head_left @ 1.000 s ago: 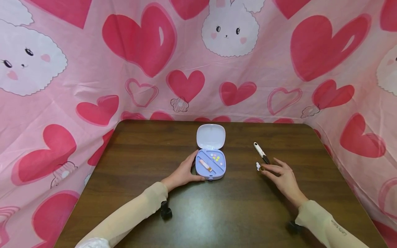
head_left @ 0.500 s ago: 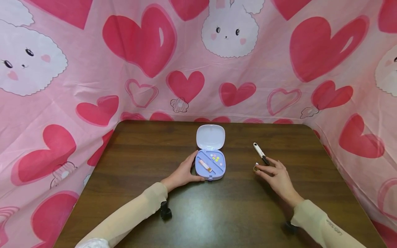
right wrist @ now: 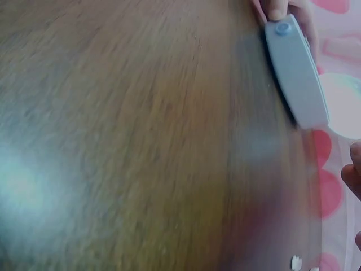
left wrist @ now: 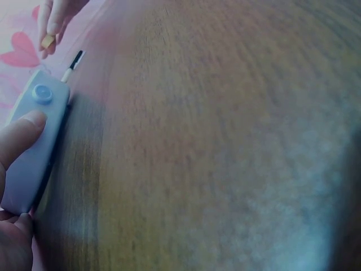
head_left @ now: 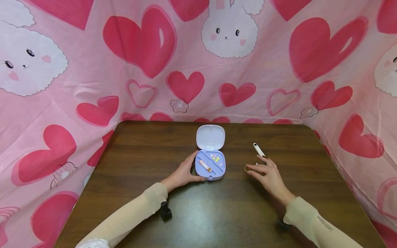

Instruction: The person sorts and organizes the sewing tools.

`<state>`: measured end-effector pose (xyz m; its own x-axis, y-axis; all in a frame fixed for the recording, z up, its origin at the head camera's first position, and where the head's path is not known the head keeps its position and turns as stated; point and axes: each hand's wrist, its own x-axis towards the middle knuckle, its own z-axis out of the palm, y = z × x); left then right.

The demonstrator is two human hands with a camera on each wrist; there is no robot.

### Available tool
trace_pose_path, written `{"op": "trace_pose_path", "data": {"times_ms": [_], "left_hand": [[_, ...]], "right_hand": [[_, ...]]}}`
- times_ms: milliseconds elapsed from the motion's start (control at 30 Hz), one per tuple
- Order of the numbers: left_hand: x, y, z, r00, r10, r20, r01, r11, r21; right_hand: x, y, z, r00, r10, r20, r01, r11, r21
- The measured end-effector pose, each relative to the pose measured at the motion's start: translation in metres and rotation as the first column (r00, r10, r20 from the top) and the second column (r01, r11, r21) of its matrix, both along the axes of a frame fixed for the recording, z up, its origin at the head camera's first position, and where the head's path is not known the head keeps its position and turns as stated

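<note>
Gripping box [head_left: 218, 177] w/ L hand [head_left: 183, 172], yel. discs [head_left: 216, 160] showing in head cam only.

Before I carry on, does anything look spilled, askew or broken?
Nothing looks spilled or visibly damaged. The open box sits flat, held by the left hand, with small round pieces inside. One possible stray: a small white object lies on the table outside the box, near the right hand; I can't tell what it is.

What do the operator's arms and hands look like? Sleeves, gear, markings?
Left hand and right hand: gloveless. Left sleeve and right sleeve: cream; the right has a dark marking, too small to read. Black device at the left wrist; a dark, blurred one at the right.
</note>
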<state>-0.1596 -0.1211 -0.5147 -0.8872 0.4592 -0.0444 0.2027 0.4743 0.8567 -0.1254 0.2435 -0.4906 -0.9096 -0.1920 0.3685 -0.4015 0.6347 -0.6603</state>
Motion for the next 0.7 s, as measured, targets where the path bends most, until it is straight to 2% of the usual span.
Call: {"op": "trace_pose_path", "data": {"times_ms": [400, 700], "left_hand": [[0.000, 0.000, 0.001, 1.000, -0.003, 0.002, 0.003, 1.000, 0.009], [0.001, 0.000, 0.002, 1.000, -0.007, 0.002, 0.007, 1.000, 0.008]], "right_hand": [[-0.004, -0.018, 0.004, 0.998, 0.043, 0.037, -0.043, 0.999, -0.015], [-0.006, -0.033, 0.003, 0.995, 0.093, 0.023, -0.092, 0.996, -0.009]]}}
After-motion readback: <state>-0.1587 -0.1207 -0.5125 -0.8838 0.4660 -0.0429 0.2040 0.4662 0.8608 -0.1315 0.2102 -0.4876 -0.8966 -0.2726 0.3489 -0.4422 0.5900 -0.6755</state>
